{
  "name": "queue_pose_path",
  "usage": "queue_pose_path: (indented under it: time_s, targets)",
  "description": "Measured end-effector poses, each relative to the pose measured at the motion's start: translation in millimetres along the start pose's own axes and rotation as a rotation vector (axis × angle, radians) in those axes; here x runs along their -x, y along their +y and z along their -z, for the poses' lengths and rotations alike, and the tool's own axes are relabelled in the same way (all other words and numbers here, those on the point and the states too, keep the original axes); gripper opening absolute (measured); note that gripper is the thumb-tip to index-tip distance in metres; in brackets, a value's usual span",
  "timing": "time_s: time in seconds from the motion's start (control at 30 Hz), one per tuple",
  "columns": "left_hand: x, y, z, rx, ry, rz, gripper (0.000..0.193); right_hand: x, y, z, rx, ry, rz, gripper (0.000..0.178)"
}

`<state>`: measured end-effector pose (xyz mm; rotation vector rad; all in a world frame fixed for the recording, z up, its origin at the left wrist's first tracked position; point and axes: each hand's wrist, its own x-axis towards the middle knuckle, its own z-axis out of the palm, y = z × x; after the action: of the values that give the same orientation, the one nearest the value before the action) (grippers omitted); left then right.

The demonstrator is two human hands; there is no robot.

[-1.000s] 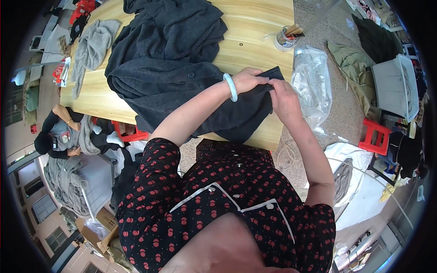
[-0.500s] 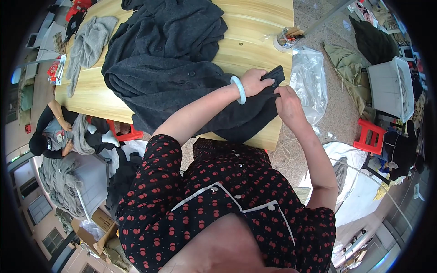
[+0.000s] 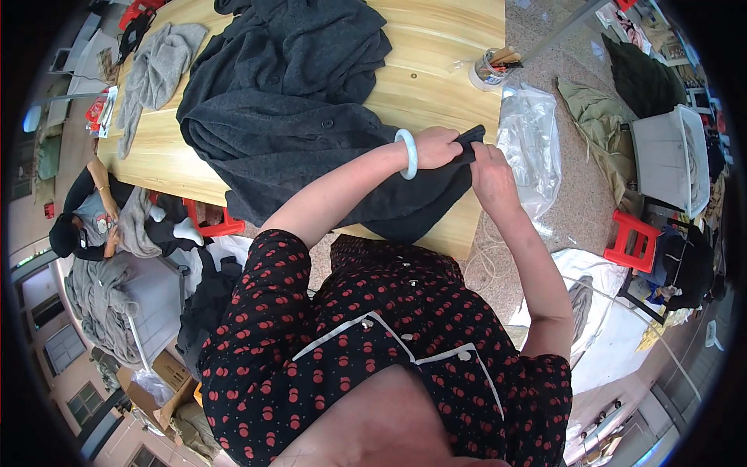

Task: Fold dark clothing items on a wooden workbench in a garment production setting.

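A dark charcoal knit cardigan [image 3: 272, 117] with buttons down its front lies rumpled over the wooden table, its near part reaching the front edge. At its right end, my left hand [image 3: 437, 148], below a pale bangle, is closed on a narrow end of the knit. Just to the right, my right hand [image 3: 493, 175] pinches the edge of that same end between thumb and fingers. A short tip of the cloth sticks up between the two hands. The left fingertips are partly hidden by the cloth.
On the table [image 3: 436, 39], a light grey knit piece [image 3: 159, 70] lies at far left and a tub of tools [image 3: 490, 71] stands at the right edge. Clear plastic [image 3: 529, 140] hangs beside it. A co-worker [image 3: 93, 214] sits at left; a red stool [image 3: 632, 241] stands at right.
My left hand has turned over the cardigan's end, so its thumb and the button there no longer show. The right hand keeps its pinch, almost in place.
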<state>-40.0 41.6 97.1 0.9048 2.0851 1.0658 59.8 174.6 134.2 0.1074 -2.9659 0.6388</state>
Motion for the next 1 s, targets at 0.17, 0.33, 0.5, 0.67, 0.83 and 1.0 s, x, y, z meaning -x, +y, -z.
queue_pose_path:
  time_s: [0.17, 0.33, 0.5, 0.67, 0.83, 1.0]
  targets:
    - [21, 32, 10, -0.160, -0.070, -0.067, 0.032, 1, 3, 1, 0.067, -0.079, 0.013, 0.019]
    - [18, 16, -4, -0.174, 0.112, -0.090, 0.028, -9, 7, 0, 0.049, -0.060, 0.092, 0.012]
    - [23, 18, -5, -0.125, 0.189, -0.071, 0.018, -18, 5, 6, -0.030, -0.075, 0.150, 0.010]
    - [19, 20, -13, -0.101, 0.234, -0.039, 0.015, -13, 15, 3, -0.030, -0.109, 0.149, 0.012]
    - [32, 20, -6, -0.167, 0.237, -0.119, 0.014, -11, 7, 10, -0.142, -0.092, 0.230, 0.011]
    - [41, 26, 10, -0.135, 0.165, -0.214, 0.013, -15, 4, 17, -0.225, -0.131, 0.202, 0.011]
